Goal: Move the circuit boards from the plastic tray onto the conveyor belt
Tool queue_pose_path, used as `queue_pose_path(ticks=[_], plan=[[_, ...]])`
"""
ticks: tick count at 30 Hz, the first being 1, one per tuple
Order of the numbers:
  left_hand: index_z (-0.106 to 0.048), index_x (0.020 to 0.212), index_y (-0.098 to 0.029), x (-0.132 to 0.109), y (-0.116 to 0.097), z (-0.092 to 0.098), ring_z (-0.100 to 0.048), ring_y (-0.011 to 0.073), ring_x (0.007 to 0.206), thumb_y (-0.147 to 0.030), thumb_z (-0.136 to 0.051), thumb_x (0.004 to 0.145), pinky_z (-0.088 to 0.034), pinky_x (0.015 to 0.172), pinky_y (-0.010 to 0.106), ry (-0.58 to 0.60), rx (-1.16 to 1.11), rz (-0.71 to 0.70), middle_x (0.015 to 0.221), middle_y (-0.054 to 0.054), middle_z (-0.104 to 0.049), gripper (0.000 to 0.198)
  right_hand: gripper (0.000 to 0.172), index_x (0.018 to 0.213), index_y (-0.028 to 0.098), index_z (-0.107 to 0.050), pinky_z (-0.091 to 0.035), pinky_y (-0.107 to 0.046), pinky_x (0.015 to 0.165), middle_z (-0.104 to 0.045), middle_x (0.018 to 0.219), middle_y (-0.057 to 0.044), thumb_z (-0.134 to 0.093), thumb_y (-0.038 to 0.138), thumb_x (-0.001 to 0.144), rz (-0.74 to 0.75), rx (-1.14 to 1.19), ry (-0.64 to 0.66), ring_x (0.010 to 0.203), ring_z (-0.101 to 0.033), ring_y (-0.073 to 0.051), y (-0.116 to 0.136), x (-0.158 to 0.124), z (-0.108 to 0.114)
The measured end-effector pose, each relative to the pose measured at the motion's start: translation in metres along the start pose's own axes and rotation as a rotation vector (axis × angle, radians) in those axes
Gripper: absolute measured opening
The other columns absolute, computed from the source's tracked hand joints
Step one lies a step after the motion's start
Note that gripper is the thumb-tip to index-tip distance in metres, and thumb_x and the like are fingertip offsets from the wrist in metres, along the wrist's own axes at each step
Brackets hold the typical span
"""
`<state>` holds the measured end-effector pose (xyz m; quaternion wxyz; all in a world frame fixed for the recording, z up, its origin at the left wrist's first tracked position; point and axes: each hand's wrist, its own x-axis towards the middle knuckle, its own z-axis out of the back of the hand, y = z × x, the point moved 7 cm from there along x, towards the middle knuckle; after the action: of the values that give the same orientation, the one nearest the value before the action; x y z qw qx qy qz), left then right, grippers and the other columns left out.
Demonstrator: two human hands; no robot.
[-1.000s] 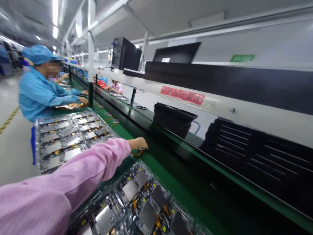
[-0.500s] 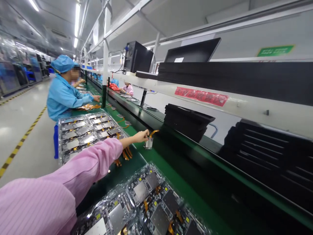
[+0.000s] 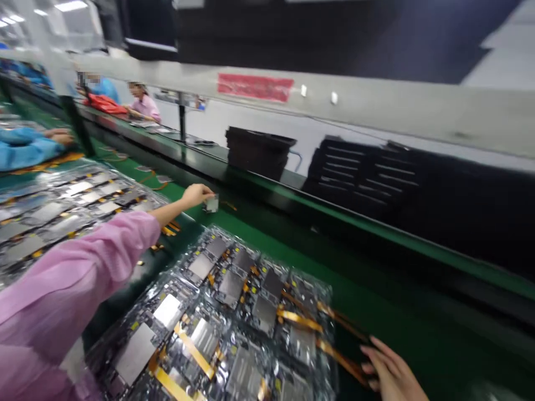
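Two hands show; the left hand (image 3: 196, 195), mid-left of the frame on a pink-sleeved arm, has its fingers pinched together on a small grey module (image 3: 211, 204), which hangs just right of the fingertips above the green belt (image 3: 292, 262); the right hand (image 3: 390, 373), lower right, lies with fingers loosely apart on orange flex cables (image 3: 343, 362) at the edge of the clear tray (image 3: 234, 312); bare belt runs rightward beyond the tray.
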<state>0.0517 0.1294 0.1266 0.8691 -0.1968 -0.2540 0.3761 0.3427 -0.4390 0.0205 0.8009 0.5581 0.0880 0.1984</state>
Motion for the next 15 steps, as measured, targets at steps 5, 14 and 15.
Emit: queue_pose_path(ticks=[5,14,15], plan=[[-0.070,0.090,-0.011,0.004,-0.048,-0.005,-0.058,0.0171,0.086,-0.029,-0.066,0.087,-0.042,0.091,0.029,0.052,-0.047,-0.072,0.072,0.001,-0.064,0.018,0.070,0.110,0.011,-0.061,-0.046,-0.022,0.042,-0.065,0.093,-0.012,-0.075,0.057,0.060,-0.044,0.141,-0.068,0.064,-0.057,-0.021,-0.001,-0.011,-0.003],[-0.072,0.091,-0.015,-0.109,-0.243,-0.101,-0.065,0.0161,0.081,-0.031,-0.062,0.086,-0.047,0.073,0.027,0.843,-0.437,-0.475,0.088,0.006,-0.072,0.019,0.064,0.114,0.011,-0.060,-0.045,-0.019,0.045,-0.065,0.095,-0.011,-0.075,0.051,0.067,-0.041,0.176,-0.042,0.065,-0.057,-0.019,-0.001,-0.017,-0.007],[-0.072,0.091,-0.016,-0.124,-0.258,-0.112,-0.065,0.0159,0.082,-0.030,-0.061,0.087,-0.047,0.074,0.026,0.884,-0.404,-0.512,0.089,0.006,-0.072,0.019,0.063,0.114,0.011,-0.060,-0.046,-0.020,0.045,-0.065,0.095,-0.011,-0.075,0.050,0.067,-0.042,0.176,-0.033,0.065,-0.057,-0.019,-0.001,-0.018,-0.007]])
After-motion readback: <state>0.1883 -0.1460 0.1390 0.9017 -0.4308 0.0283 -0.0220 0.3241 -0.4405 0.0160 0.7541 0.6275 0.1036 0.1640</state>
